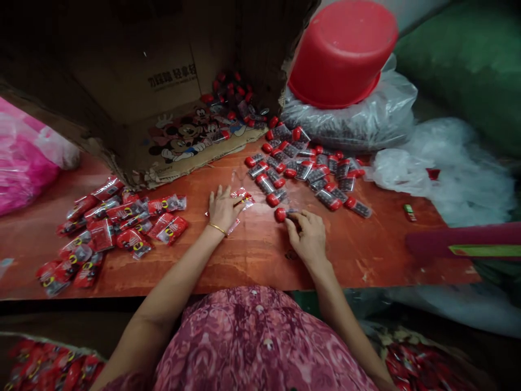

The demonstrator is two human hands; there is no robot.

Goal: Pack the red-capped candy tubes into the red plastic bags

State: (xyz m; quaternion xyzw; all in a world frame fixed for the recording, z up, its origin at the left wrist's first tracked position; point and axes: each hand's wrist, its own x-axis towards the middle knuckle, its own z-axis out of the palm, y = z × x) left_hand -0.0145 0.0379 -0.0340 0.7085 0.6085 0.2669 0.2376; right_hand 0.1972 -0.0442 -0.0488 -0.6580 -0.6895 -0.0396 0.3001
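My left hand (222,210), with a thin bangle at the wrist, lies on a flat printed plastic packet (243,199) on the table. Its fingers are stretched out and its thumb rests across the packet. To the right, my right hand (307,236) pinches a small clear container with a red cap (280,215) just above the tabletop; the fingers partly hide its body. Beyond both hands lies a loose spread of similar red-capped containers (304,170), dark inside. Left of my left hand is a heap of filled red packets (101,233).
A large cardboard box (175,168) lies open toward me, with more containers inside. A red tub (345,54) rests on a filled clear plastic bag (358,127). Loose plastic bags (459,163) lie right, pink bags (24,157) left. Below the red table (252,260) are more red packets (52,364).
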